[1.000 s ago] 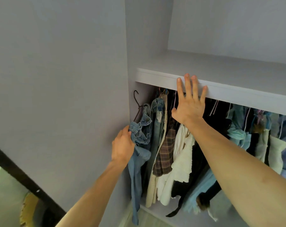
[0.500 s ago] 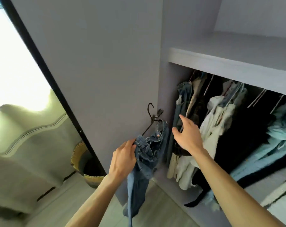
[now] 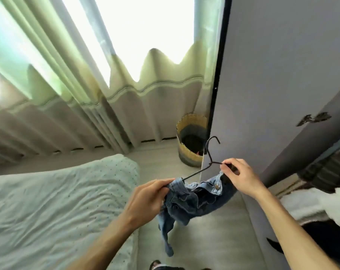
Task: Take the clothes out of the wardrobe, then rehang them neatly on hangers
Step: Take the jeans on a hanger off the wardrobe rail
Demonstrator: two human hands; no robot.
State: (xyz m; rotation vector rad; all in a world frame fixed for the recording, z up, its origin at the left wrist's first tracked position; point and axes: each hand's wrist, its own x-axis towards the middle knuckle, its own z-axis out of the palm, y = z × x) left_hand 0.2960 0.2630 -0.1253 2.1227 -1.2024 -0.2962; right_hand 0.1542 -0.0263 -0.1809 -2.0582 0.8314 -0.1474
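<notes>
The left hand (image 3: 145, 197) gripped the crumpled blue denim jeans (image 3: 194, 199) from nine o'clock while the right hand (image 3: 241, 178), at two o'clock, pinched the thin black wire hanger (image 3: 196, 171) carrying them above the floor.

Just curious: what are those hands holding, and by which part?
The left hand grips the jeans by the waistband; the right hand pinches the black hanger on its wire arm.

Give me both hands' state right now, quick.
Left hand: closed, gripping the denim garment.
Right hand: closed, pinching the black hanger.
</notes>
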